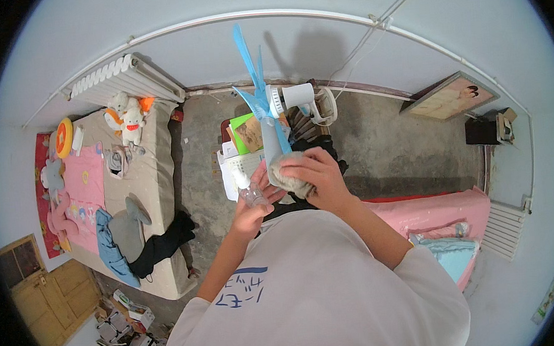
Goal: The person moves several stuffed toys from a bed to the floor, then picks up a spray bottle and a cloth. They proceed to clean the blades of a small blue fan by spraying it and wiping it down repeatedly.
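Observation:
An electric fan with its front guard off has a white motor housing (298, 95) and blue blades (251, 60). The lowest fan blade (270, 140) extends toward me and looks pale grey on its near face. My right hand (323, 175) presses a fluffy grey-beige cloth (290, 176) against the end of this blade. My left hand (250, 220) grips a small clear spray bottle (252, 195) with a white pump top. Some left fingers reach up behind the blade's end; whether they touch it is hidden.
Papers and a green folder (240, 136) lie below the fan. At left stands a bed (161, 180) with plush toys and clothes; a pink-covered bed (431, 206) is at right. A radiator (128, 77) and a framed picture (453, 98) are by the walls.

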Available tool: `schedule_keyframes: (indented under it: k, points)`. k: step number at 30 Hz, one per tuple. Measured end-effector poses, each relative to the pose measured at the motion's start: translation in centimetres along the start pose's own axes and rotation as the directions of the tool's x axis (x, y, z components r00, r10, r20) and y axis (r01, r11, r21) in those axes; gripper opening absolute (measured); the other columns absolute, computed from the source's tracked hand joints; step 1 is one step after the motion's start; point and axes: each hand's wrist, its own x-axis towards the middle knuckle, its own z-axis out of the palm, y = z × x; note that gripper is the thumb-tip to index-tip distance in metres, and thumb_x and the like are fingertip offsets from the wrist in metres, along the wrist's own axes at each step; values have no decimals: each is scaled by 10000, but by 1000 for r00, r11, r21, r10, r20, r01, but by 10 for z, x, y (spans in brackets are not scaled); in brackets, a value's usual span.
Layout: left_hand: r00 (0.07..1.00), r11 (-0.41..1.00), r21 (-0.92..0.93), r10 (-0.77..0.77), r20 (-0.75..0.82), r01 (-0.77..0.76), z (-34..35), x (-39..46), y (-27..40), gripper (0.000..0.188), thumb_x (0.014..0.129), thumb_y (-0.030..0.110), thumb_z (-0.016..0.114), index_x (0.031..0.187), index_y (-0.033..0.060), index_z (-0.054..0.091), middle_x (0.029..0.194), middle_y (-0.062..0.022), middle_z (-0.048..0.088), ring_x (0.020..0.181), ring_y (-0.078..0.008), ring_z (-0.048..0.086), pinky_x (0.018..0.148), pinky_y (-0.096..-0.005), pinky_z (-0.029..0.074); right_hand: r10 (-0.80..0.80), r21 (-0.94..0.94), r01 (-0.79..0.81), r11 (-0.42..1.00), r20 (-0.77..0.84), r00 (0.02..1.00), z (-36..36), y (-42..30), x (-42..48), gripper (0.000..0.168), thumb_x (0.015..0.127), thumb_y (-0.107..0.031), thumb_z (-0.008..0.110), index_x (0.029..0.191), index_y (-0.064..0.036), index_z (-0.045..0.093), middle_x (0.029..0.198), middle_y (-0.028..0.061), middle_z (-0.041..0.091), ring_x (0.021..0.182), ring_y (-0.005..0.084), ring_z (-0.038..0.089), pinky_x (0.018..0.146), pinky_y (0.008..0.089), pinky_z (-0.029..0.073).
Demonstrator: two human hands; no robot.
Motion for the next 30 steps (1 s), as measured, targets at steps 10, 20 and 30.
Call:
schedule_keyframes:
  k: [10, 20, 30]
  points:
    - [1000, 999, -31, 11, -4, -11, 4, 0, 0, 1103, 632, 158, 678, 1610, 80, 173, 1600, -145, 333, 1412, -303, 434, 1177, -514, 338, 124, -28, -128, 991, -104, 987, 26, 48, 45, 466, 630, 59, 715, 1053, -137, 712, 1154, -5, 708, 962, 306, 600, 891, 399, 525]
    - [998, 997, -53, 54, 33, -53, -2, 2, -1, 1051, 675, 113, 644, 1605, 37, 161, 1583, -158, 349, 1416, -317, 432, 1172, -497, 343, 124, 12, -124, 992, -23, 992, 4, 17, 18, 502, 615, 66, 712, 1075, -135, 719, 1173, -12, 702, 960, 295, 594, 873, 376, 522]
    - [1000, 999, -28, 25, 15, -24, -2, 1, -4, 1059, 685, 131, 656, 1609, 42, 148, 1596, -158, 326, 1424, -312, 421, 1174, -493, 343, 55, 76, -56, 996, 8, 998, -2, 2, 0, 518, 612, 20, 783, 1097, -146, 708, 1191, -16, 698, 941, 276, 598, 829, 364, 530]
